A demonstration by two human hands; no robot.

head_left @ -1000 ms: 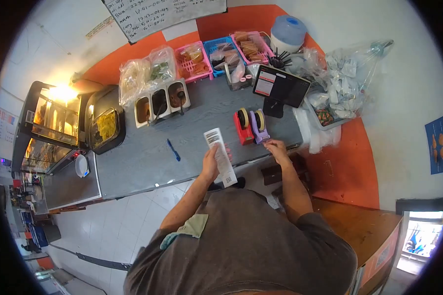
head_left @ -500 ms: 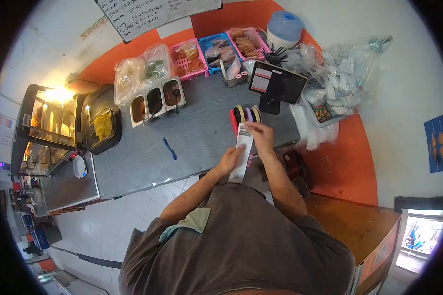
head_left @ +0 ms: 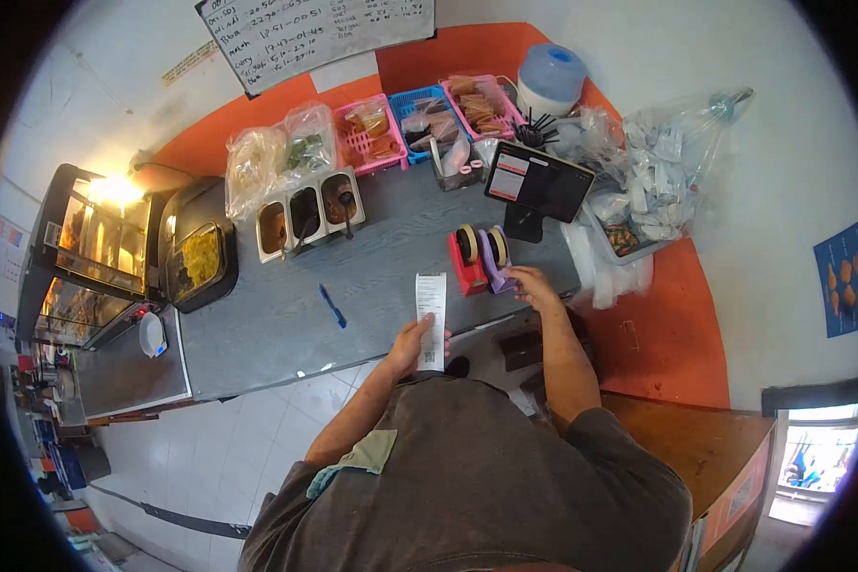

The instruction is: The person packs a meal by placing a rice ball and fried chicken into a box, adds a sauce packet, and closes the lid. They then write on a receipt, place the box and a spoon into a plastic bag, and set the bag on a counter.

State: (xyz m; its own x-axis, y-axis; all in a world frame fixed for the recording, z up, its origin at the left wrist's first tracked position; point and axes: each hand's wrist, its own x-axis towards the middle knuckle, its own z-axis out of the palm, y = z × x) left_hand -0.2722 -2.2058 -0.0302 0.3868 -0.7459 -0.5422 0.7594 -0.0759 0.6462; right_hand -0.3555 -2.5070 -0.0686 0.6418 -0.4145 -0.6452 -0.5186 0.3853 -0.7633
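Note:
My left hand (head_left: 411,345) grips a long white printed receipt (head_left: 431,303), thumb on its face, just off the counter's front edge. My right hand (head_left: 536,288) is at the front end of a purple tape dispenser (head_left: 498,276), its fingertips drawn together there. Whether a strip of tape is between those fingertips is too small to make out. Beside the purple dispenser stands a red tape dispenser (head_left: 469,276), also with a roll in it. A blue pen (head_left: 333,305) lies on the counter to the left of the receipt.
On the grey counter (head_left: 248,336) stand three metal sauce tubs (head_left: 305,214), a tablet on a stand (head_left: 541,181) and several plastic baskets (head_left: 365,133). Bagged packets (head_left: 653,162) fill the right corner. A lit food warmer (head_left: 95,253) is at far left.
My right hand has let go of the receipt's top and moved right to the purple tape dispenser. My left hand has shifted left and slightly down with the receipt.

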